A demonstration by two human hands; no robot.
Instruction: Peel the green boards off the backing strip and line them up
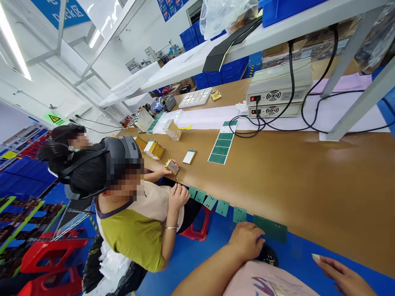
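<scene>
My left hand (247,241) is just below the bench edge, beside a long green strip (270,228) fixed along that edge. Its fingers are loosely bent with the tips apart, and nothing shows between them. At the lower right, my right hand (345,274) is open, fingers stretched out, holding nothing. Several small green pieces (222,208) with holes hang in a row along the edge, left of my left hand. Neither hand touches anything on the brown bench top (296,176).
A co-worker (132,213) sits at the left, holding a silver-and-yellow block (172,166). Near them stand yellow-edged stacks (154,149) and one white-topped block (189,156). A green-panelled sheet (222,144), cabled power units (277,88) and a shelf post (358,78) are farther back.
</scene>
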